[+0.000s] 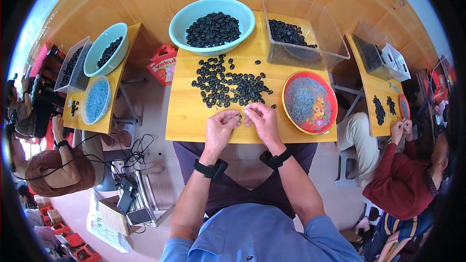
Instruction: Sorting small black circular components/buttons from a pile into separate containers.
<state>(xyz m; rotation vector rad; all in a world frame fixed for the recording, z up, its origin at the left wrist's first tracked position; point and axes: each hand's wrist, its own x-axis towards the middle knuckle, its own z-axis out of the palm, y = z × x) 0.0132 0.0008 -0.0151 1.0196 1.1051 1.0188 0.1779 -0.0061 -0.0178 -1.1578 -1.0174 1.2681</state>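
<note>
Over the near edge of the yellow table [194, 128], my left hand [221, 130] pinches a small black oval piece [239, 116] between thumb and fingertips. My right hand [262, 122] is close beside it, thumb and finger pressed together; whatever is in that pinch is too small to make out. Just beyond both hands lies a loose spread of similar black oval pieces [228, 85]. To the right stands a red bowl [332, 102] with a yellow rim, heaped with fine grey bits [301, 98] like tiny wire parts.
A pale blue basin [249, 22] of black pieces stands at the back, beside a clear plastic bin [335, 57] with more. Co-workers sit at a left table [119, 73] and a right table [374, 92]. A red carton [162, 65] and tangled cables [141, 150] lie left.
</note>
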